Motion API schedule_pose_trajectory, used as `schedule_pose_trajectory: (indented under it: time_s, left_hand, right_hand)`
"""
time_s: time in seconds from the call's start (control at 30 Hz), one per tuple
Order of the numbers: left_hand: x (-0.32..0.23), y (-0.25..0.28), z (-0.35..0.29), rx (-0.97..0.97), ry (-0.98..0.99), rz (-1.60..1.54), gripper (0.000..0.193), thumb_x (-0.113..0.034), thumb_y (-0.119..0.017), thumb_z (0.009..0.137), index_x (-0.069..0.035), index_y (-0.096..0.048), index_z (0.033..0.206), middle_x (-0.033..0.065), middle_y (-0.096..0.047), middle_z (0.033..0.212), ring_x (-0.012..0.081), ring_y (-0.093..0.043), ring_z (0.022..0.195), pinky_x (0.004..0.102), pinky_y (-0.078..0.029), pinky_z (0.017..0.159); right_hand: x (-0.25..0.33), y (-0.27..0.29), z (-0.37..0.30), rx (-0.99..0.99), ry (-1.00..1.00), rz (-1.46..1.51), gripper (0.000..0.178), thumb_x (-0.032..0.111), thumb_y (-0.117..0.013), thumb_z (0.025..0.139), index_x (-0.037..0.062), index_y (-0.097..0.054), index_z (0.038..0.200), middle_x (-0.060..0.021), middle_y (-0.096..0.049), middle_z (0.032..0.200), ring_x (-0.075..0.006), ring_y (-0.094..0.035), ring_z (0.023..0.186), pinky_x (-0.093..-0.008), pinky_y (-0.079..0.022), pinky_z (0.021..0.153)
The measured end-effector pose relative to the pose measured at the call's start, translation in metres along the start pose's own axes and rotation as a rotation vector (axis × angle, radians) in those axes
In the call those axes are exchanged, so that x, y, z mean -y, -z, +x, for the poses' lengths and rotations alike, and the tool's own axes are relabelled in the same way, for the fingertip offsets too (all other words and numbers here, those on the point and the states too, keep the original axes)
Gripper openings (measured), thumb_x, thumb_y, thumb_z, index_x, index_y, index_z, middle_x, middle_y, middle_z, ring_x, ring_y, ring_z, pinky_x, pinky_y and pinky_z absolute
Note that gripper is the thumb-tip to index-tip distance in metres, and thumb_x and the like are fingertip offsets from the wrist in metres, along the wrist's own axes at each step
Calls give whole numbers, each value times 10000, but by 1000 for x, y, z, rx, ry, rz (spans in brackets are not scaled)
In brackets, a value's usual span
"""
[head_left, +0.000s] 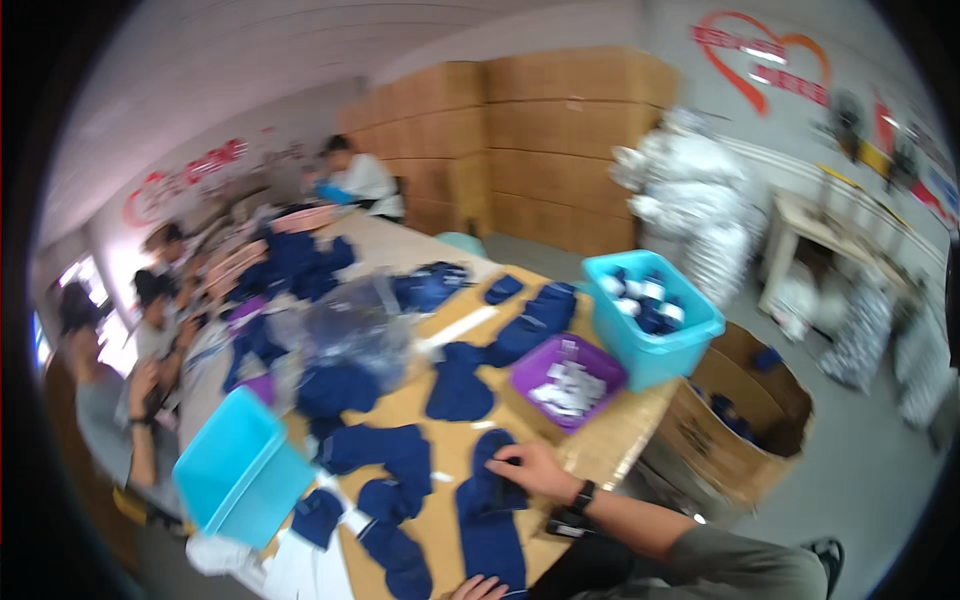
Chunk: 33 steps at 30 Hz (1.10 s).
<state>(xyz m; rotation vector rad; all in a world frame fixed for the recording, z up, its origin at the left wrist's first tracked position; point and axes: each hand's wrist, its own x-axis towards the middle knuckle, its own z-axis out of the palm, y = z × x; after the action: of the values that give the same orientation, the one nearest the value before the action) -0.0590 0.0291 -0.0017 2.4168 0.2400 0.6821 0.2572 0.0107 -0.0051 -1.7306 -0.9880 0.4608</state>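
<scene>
A long navy sock [490,535] lies on the table in front of me, its upper part folded or bunched. My right hand [538,472], with a dark band at the wrist, pinches the sock's bunched upper part between thumb and fingers. At the lower edge, partly cut off, my left hand [478,588] rests its outstretched fingers on the sock's near end. To the left lie more navy socks [395,558], some overlapping. Beyond my right hand stands a purple basket [520,378] of small white pieces, perhaps labels.
A turquoise bin [655,345] holding banded navy socks stands at the table's right edge. Below it is an open cardboard box [720,455]. Another turquoise bin [240,470] tilts at the left. Clear plastic bags [360,330] lie mid-table. Several people sit along the far and left sides.
</scene>
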Motion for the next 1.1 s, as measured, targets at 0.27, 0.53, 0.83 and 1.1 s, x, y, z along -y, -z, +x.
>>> schedule_pose_trajectory:
  time_s: [0.27, 0.53, 0.83, 1.1]
  left_hand:
    - [46, 3, 0, 300, -625, 397, 293, -188, -581, 935, -8, -643, 1159, 167, -658, 1197, 379, -593, 1190, 484, -509, 963]
    - [-12, 3, 11, 250, 29, 162, 318, -227, -621, 919, -54, -661, 1183, 120, -657, 1172, 336, -560, 1218, 476, -421, 1045]
    - [-39, -48, 51, -62, 300, 205, 374, -60, -693, 605, -117, -742, 971, 27, -658, 937, 264, -589, 915, 410, -459, 835]
    - [-41, -42, 50, -35, 246, 204, 374, -54, -675, 641, -100, -737, 1007, 41, -666, 997, 264, -620, 930, 388, -481, 789]
  right_hand:
    - [0, 4, -18, -156, 165, 32, 230, 250, -678, 895, 21, -702, 896, -158, -677, 785, -304, -657, 705, -375, -495, 639]
    - [6, -7, 3, -66, 91, -65, 172, 213, -633, 868, 53, -644, 805, -192, -635, 754, -393, -627, 687, -454, -485, 599]
    - [9, -15, 52, 27, 69, -10, 139, 187, -691, 850, 51, -705, 874, -185, -658, 784, -339, -619, 587, -409, -482, 557]
    - [9, -7, 40, -42, 193, -19, 135, 126, -699, 870, 45, -741, 969, -107, -711, 858, -139, -592, 631, -260, -449, 550]
